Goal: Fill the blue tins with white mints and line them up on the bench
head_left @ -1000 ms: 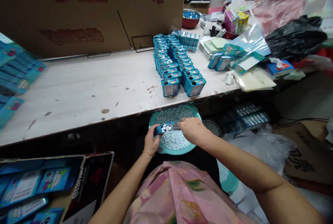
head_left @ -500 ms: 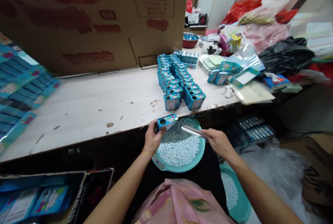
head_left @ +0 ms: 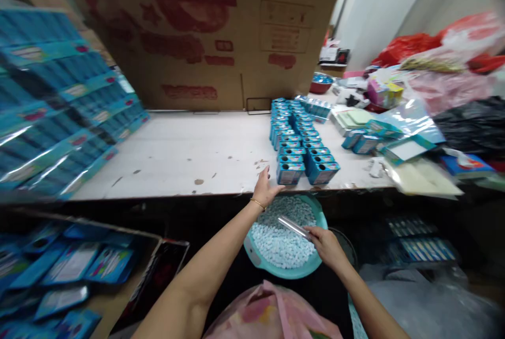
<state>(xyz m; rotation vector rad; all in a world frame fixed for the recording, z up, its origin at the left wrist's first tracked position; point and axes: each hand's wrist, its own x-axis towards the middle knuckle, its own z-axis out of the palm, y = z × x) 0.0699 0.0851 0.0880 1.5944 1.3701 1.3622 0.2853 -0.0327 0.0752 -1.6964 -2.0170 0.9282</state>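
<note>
My left hand (head_left: pixel 265 189) is at the table's front edge, fingers apart, with nothing visible in it. Its fingertips are close to the front blue box (head_left: pixel 291 174) of the left row; whether they touch it I cannot tell. A shiny metal scoop (head_left: pixel 294 227), long and narrow like a tube, is gripped by my right hand (head_left: pixel 326 245). The scoop hangs over a turquoise basin (head_left: pixel 252 258) on my lap, which holds many small pale-blue pellets (head_left: pixel 286 249). Small blue boxes, each with a dark round hole on top, stand upright in two rows.
A big cardboard box (head_left: pixel 189 39) stands along the back of the white table (head_left: pixel 189 142). Wrapped stacks of blue packs (head_left: pixel 71 92) rise at left. Below them an open carton holds loose blue boxes (head_left: pixel 79 265). Plastic bags (head_left: pixel 445 86) and flattened packaging (head_left: pixel 422 173) crowd the right.
My left hand has moved from above the basin up to the table by the box rows, and the box it held has left it. The scoop stays over the basin. The view has turned left.
</note>
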